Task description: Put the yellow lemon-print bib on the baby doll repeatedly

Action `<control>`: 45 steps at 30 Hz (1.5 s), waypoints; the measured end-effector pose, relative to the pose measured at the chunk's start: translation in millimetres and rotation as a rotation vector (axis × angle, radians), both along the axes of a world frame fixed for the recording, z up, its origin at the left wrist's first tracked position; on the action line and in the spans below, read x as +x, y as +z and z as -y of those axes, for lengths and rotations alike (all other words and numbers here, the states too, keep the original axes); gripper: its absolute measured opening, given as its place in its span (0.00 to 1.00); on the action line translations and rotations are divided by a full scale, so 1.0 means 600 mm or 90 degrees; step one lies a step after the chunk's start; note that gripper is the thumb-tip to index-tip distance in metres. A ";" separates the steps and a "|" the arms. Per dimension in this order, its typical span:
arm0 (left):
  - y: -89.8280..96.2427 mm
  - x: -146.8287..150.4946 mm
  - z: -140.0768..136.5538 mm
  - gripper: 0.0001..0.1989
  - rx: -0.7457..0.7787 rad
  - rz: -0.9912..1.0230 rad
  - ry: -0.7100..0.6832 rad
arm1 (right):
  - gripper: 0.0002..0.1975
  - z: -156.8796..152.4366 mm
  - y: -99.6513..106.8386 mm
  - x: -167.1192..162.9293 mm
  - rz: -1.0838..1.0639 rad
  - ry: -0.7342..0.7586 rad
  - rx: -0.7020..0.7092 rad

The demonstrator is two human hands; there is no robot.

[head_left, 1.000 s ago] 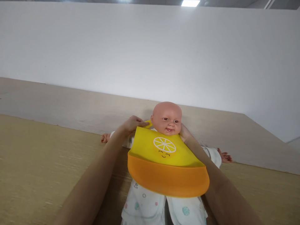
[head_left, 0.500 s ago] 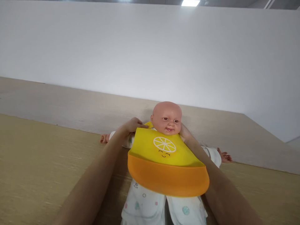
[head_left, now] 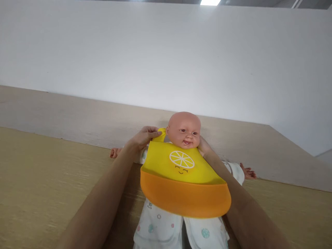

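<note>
A baby doll in a white patterned outfit lies on its back, arms spread. Across its chest rests a yellow bib with a white lemon slice, a smiling face and an orange catch pocket at the bottom. My left hand pinches the bib's yellow neck strap beside the doll's head, thumb and fingers closed on it. Partly hidden behind the other side of the doll's head and neck is my right hand; its fingers are out of sight.
Under the doll is a yellowish-brown wooden surface. Behind its head stands a low beige board or ledge, with a white wall beyond. The doll's hands reach out to both sides, outside my forearms.
My left hand has risen slightly and lifted the neck strap, so more yellow shows beside the doll's head. My right hand stays behind the neck.
</note>
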State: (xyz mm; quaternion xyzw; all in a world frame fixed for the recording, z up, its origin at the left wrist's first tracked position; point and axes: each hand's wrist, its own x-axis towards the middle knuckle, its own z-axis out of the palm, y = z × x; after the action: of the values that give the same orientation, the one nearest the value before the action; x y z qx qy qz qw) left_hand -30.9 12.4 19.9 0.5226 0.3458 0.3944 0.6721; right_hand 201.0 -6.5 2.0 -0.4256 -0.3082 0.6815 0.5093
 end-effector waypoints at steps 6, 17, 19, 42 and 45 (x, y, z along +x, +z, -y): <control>0.000 0.003 -0.002 0.12 -0.030 0.051 -0.001 | 0.11 -0.001 -0.001 0.003 0.021 -0.012 0.016; -0.002 0.012 -0.003 0.12 -0.075 0.088 -0.011 | 0.12 -0.002 -0.007 0.007 0.037 0.044 0.059; -0.003 0.012 -0.003 0.12 -0.074 0.069 -0.013 | 0.13 -0.001 -0.005 0.005 0.024 0.046 0.049; -0.022 0.027 -0.018 0.13 -0.063 0.093 0.049 | 0.14 -0.003 0.003 0.000 0.028 0.060 0.072; -0.022 0.033 -0.017 0.21 -0.033 0.060 0.088 | 0.14 -0.004 0.002 -0.001 0.033 0.053 0.067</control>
State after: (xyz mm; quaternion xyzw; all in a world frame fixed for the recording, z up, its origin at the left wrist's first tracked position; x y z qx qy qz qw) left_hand -11.2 22.9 6.6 0.4607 0.3595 0.4549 0.6720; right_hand 200.7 -4.3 3.2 -0.4026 -0.3742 0.6738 0.4939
